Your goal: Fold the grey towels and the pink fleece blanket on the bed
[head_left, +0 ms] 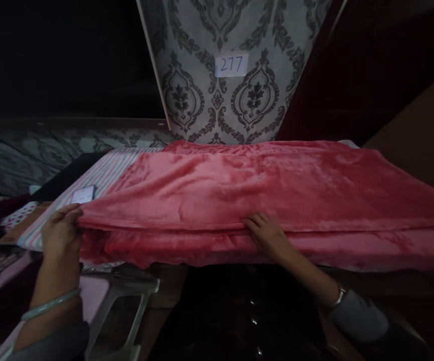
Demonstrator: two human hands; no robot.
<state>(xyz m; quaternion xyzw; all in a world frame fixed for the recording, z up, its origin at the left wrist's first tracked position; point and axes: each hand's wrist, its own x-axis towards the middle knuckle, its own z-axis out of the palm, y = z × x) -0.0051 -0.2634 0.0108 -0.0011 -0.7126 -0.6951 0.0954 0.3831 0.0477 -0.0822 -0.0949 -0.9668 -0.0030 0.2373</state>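
A plush pink-red blanket lies folded in layers across the surface before me. At its near left corner, my left hand pinches the edge of the upper layer and holds it slightly raised. My right hand rests at the middle of the same folded edge, palm down. Its fingers are bent over the edge, and the fingertips are partly sunk in the pile. Beneath the upper layer, the lower layer hangs down the front.
A striped cloth lies under the blanket's left end, with a phone on it. Below left stands a pink and grey plastic stool. Behind are a large dark screen and a patterned wall bearing a paper marked 277.
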